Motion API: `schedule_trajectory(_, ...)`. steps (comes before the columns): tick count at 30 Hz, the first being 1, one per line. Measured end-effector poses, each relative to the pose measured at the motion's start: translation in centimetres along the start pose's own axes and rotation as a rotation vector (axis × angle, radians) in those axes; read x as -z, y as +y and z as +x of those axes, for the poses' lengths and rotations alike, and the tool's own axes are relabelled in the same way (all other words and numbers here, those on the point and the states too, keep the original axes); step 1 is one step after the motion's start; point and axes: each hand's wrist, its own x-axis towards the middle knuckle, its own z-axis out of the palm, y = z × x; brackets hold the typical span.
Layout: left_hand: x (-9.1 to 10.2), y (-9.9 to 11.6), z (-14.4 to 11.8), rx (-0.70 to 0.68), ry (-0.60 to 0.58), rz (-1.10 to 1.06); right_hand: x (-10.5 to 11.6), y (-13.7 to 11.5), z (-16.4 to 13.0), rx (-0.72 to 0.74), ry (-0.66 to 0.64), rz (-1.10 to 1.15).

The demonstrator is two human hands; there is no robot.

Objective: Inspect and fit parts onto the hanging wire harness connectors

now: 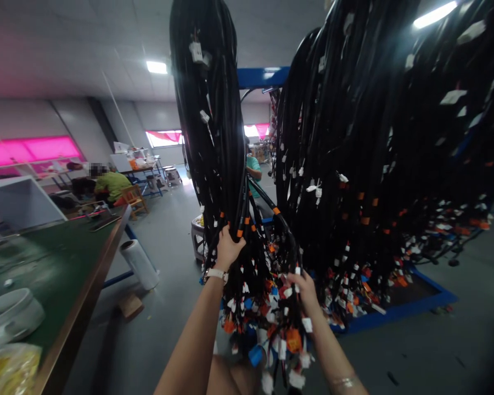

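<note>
Dim room, glaring lamps

Light is supplied by two ceiling lamps [157, 67] and pink-covered windows [28, 152] beyond the far edge of the table [76, 247]. The black cables [354, 126] are sunk in shadow (detail is largely lost at right). The floor [164, 307] is darkened below the table's right edge; the lowest connectors [297, 378] are blurred.

Head-worn view, facing forward and down, close

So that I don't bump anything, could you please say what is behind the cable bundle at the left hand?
Behind the cable bundle, a grey stool and a person in teal show partly; the rest is covered.
</note>
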Motion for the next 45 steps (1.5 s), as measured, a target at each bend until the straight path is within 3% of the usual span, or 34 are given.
schedule_trajectory(4,-0.1,0.0,0.0,0.0,0.01,0.007,1.2,2.8,0.9,0.085,0.069,-0.352)
schedule_trajectory(9,-0.3,0.2,-0.3,0.015,0.033,0.026,-0.4,2.7,2.1,0.267,0.114,-0.605)
schedule_trajectory(13,-0.8,0.5,-0.6,0.032,0.059,0.034,-4.4,0.8,2.6,0.498,0.002,-0.831)
schedule_trajectory(18,-1.2,0.3,-1.0,0.023,0.049,0.024,-12.6,-2.6,5.2,0.655,-0.086,-0.805)
schedule_trajectory(22,-1.4,0.2,-1.4,0.001,0.048,0.011,-18.3,-4.1,8.6,0.648,0.091,-0.846)
schedule_trajectory(25,-1.6,0.2,-1.3,-0.004,0.064,-0.003,-20.0,-3.5,10.8,0.61,0.155,-0.87)
schedule_trajectory(30,-2.3,0.3,-1.4,-0.001,0.067,-0.055,-18.7,-1.9,12.8,0.692,0.044,-0.827)
schedule_trajectory(32,-2.7,0.2,-3.0,0.008,0.046,-0.076,-17.8,-1.8,13.4,0.706,-0.025,-0.822)
schedule_trajectory(35,-3.0,-1.2,-8.5,0.037,-0.043,-0.087,-16.7,-2.1,14.1,0.717,-0.098,-0.825)
schedule_trajectory(38,-2.5,-4.6,-16.3,0.105,-0.104,-0.074,-16.2,-2.4,14.5,0.727,-0.152,-0.826)
schedule_trajectory(41,-1.0,-9.0,-23.2,0.246,-0.27,-0.013,-16.2,-2.8,14.5,0.718,-0.186,-0.835)
schedule_trajectory(43,0.2,-11.4,-26.0,0.401,-0.429,0.014,-16.3,-3.0,14.3,0.701,-0.191,-0.845)
schedule_trajectory(45,1.3,-12.8,-27.3,0.479,-0.493,0.004,-16.4,-3.3,14.0,0.679,-0.183,-0.858)
